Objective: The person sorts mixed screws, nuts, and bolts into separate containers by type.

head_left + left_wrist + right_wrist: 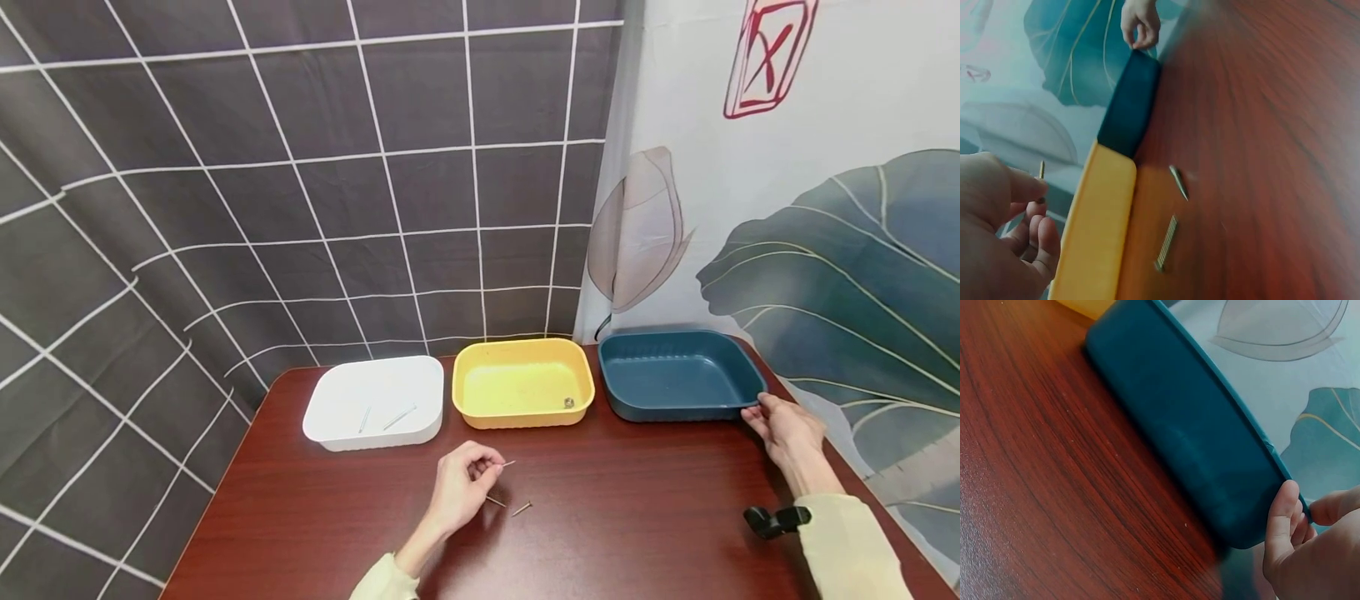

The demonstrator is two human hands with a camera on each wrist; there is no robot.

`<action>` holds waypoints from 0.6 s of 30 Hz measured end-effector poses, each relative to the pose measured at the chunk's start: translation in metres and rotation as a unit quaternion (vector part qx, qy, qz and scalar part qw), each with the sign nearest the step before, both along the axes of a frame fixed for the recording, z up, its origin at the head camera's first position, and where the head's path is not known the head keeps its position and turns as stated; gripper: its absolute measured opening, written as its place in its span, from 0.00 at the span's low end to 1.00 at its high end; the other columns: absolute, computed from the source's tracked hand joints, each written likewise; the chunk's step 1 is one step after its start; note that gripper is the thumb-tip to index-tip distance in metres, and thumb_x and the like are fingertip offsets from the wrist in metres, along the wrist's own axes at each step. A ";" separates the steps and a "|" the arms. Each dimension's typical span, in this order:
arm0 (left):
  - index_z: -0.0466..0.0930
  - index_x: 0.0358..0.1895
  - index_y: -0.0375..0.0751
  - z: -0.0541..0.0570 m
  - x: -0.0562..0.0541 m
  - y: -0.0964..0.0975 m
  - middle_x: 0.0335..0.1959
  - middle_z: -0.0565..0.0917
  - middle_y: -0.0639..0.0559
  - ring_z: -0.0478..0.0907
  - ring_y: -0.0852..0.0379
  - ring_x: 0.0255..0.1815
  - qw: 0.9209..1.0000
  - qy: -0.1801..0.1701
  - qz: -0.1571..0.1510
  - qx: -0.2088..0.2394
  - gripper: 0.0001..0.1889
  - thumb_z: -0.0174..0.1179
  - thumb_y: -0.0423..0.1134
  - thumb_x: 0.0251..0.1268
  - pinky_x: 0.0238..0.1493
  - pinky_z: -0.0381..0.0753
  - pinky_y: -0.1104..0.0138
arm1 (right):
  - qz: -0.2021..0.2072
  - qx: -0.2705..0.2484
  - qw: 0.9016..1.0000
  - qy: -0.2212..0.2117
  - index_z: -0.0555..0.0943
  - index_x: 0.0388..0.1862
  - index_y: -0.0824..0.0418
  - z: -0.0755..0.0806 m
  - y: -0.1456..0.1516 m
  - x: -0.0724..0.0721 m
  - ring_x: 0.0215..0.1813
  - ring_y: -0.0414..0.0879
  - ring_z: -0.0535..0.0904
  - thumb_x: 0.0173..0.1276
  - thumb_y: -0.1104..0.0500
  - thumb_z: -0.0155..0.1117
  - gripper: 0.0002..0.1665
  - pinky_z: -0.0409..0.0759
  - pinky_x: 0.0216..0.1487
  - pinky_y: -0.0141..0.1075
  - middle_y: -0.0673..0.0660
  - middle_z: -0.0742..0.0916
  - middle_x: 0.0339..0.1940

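My left hand (459,490) is over the table in front of the yellow bin, pinching a small brass-coloured screw (1042,169) between thumb and fingertips, its shank sticking up in the left wrist view. Below that hand, two more screws (1167,242) lie on the wood; one shows a ridged shank, the other a pointed tip. At the far right my right hand (789,429) grips the front right corner of a dark blue bin (1172,425), thumb on its near side and fingers at the rim. Inside the blue bin nothing shows.
A white bin (330,431) on the left holds two thin silver pieces (399,417). The yellow bin (517,421) in the middle has a small metal nut-like piece (568,403) in its corner. Behind the reddish-brown table (637,517) hang a grid-patterned curtain and a leaf-printed one.
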State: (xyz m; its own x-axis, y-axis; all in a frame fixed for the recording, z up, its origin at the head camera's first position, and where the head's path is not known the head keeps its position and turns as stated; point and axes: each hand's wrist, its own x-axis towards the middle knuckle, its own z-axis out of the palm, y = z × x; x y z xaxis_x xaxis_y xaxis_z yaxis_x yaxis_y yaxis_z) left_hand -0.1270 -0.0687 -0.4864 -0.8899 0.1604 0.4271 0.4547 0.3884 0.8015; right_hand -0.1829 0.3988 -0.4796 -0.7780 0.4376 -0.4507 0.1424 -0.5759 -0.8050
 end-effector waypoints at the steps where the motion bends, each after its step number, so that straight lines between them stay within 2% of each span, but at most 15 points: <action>1: 0.85 0.30 0.40 0.002 -0.003 0.006 0.26 0.79 0.57 0.73 0.66 0.25 1.000 -0.002 0.000 0.001 0.09 0.68 0.22 0.54 0.24 0.76 0.78 | 0.000 0.001 1.000 0.000 0.80 0.17 0.57 0.000 0.000 0.000 0.19 0.45 0.82 0.73 0.66 0.58 0.21 0.87 0.26 0.33 0.56 0.81 0.17; 6: 0.86 0.30 0.38 0.011 -0.023 0.037 0.26 0.81 0.55 0.76 0.64 0.26 1.000 0.007 0.000 0.021 0.07 0.68 0.23 0.55 0.26 0.78 0.77 | -0.005 0.003 1.000 -0.001 0.79 0.19 0.56 0.000 0.002 0.002 0.19 0.45 0.82 0.74 0.66 0.58 0.20 0.87 0.26 0.32 0.56 0.81 0.17; 12: 0.87 0.31 0.36 0.023 -0.046 0.078 0.26 0.82 0.53 0.76 0.63 0.28 0.999 -0.014 -0.005 0.044 0.04 0.68 0.24 0.56 0.30 0.80 0.76 | -0.006 0.008 1.000 0.002 0.79 0.20 0.56 0.001 0.002 0.002 0.18 0.45 0.82 0.73 0.66 0.58 0.18 0.87 0.26 0.33 0.56 0.81 0.17; 18: 0.88 0.31 0.35 0.028 -0.067 0.113 0.26 0.84 0.50 0.76 0.63 0.28 0.998 -0.025 -0.013 0.061 0.03 0.68 0.25 0.57 0.31 0.79 0.77 | -0.013 0.005 1.000 0.004 0.79 0.20 0.57 0.000 -0.002 0.001 0.18 0.44 0.81 0.73 0.67 0.59 0.19 0.87 0.25 0.33 0.56 0.80 0.18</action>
State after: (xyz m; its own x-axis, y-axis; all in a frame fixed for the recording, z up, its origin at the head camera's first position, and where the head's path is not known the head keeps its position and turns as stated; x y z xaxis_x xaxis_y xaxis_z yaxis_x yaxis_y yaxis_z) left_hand -0.1937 0.0448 -0.4579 -0.9067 0.1330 0.4002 0.4217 0.2744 0.8642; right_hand -0.1822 0.3968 -0.4795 -0.7700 0.4628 -0.4393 0.1199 -0.5712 -0.8120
